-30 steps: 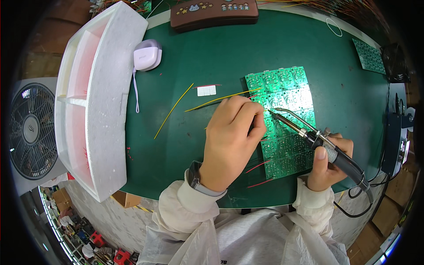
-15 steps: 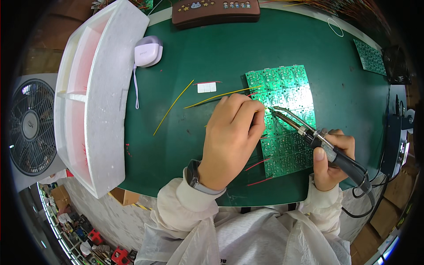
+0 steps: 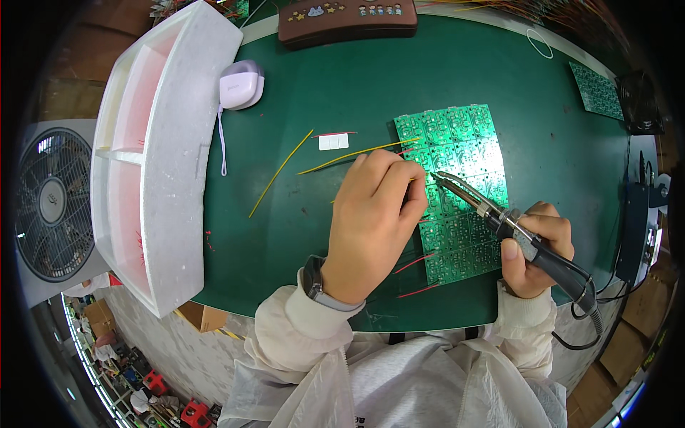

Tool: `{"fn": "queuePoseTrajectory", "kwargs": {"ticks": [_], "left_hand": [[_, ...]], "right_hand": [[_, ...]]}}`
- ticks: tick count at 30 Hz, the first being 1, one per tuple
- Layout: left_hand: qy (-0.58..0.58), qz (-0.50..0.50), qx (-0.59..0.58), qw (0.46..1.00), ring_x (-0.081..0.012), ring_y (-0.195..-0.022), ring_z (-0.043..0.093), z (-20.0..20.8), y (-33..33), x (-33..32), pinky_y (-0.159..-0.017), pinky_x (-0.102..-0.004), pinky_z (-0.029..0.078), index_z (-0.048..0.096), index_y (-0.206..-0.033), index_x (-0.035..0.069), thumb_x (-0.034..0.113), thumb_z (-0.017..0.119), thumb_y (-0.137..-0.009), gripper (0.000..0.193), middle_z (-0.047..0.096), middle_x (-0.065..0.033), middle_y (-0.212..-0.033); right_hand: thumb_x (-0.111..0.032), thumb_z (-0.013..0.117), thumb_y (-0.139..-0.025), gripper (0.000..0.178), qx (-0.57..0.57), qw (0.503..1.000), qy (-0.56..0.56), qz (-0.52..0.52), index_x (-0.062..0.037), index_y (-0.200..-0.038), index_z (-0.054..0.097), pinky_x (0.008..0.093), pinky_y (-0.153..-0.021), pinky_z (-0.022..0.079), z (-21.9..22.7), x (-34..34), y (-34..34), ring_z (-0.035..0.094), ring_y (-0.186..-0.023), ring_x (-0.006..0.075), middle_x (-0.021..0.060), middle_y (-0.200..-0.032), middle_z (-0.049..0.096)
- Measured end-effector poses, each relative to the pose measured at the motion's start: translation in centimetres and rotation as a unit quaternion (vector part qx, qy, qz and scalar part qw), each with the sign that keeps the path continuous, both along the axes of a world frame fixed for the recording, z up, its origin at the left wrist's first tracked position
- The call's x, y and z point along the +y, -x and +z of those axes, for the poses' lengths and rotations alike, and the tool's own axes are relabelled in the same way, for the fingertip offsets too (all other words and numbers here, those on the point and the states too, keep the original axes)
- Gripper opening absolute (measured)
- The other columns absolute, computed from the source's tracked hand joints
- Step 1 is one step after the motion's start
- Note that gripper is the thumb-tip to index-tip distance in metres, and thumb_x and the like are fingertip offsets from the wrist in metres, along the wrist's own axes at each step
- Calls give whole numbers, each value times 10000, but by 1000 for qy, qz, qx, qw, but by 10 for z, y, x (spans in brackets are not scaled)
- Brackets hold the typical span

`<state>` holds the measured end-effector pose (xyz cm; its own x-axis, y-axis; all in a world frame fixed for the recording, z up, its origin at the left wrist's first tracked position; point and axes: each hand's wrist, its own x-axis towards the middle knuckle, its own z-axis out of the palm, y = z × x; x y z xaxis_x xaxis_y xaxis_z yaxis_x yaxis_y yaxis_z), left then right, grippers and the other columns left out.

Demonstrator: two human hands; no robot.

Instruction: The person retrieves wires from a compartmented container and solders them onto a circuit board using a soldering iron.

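Observation:
A green panel of printed circuit boards (image 3: 464, 250) lies on the bench before me. At its left edge, my left hand (image 3: 372, 225) is closed in a pinch over what seems to be a thin wire; the fingertips hide most of it. My right hand (image 3: 526, 277) grips a soldering iron (image 3: 512, 230) with a metal guide tube along its shaft. The iron's tip rests at or just above the panel, close to my left fingertips. Short red wires (image 3: 414, 263) stick out from the panel's left edge. One yellow wire (image 3: 357, 153) reaches onto the panel's upper left.
Another yellow wire (image 3: 280, 173) and a white label strip (image 3: 333, 142) lie left of the panel. A foam box (image 3: 175, 164) with compartments stands at the left, beside a lilac case (image 3: 241, 85). A brown case (image 3: 348, 28) sits at the back; a smaller circuit board (image 3: 596, 91) lies far right.
The right hand and the soldering iron have shifted very slightly left. My left hand keeps its pinch at the panel's edge, and the wires lie as before.

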<state>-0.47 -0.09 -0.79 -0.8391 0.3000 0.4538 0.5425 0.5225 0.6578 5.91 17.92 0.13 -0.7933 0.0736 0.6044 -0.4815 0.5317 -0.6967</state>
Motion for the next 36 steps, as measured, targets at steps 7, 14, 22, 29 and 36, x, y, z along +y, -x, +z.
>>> {"fn": "queuePoseTrajectory", "kwargs": {"ticks": [7, 14, 22, 29, 36], "left_hand": [[9, 6, 1, 1000, -194, -655, 521, 1, 1, 1, -580, -285, 425, 543, -725, 23, -62, 616, -613, 159, 516, -60, -727], [13, 5, 2, 1000, -201, -662, 515, 3, 0, 0, -578, -290, 419, 546, -724, 24, -56, 619, -608, 159, 514, -59, -722], [5, 16, -54, 998, -198, -677, 519, 3, -2, 2, -580, -289, 426, 557, -757, 27, -33, 617, -656, 131, 510, -68, -755], [37, -4, -10, 999, -190, -691, 533, 12, 8, -3, -603, -288, 436, 565, -806, 24, -14, 609, -689, 131, 524, -71, -780], [150, 134, -25, 979, -254, -739, 513, 19, 31, -73, -635, -325, 414, 521, -853, 5, 17, 558, -736, 123, 502, -115, -837]], "right_hand": [[-126, 672, -644, 262, 8, 1000, -17, 6, 11, -794, 506, 234, -421, 359, 2, 1, 2, 449, -449, 132, 83, -590, 514], [-242, 631, -696, 333, 30, 994, 65, -77, -1, -821, 439, 255, -528, 347, -1, 4, -6, 400, -538, 135, 75, -644, 461], [-286, 608, -728, 386, 0, 960, 207, -187, -1, -919, 432, 223, -545, 343, 2, -7, -10, 404, -572, 112, 90, -724, 457], [-101, 571, -785, 287, -2, 958, 209, -198, 16, -1010, 436, 200, -492, 357, -7, -24, -21, 452, -548, 93, 84, -765, 491], [-102, 561, -793, 297, -10, 944, 234, -231, 30, -1028, 436, 209, -529, 398, -11, -31, -28, 487, -593, 107, 114, -834, 509]]}}
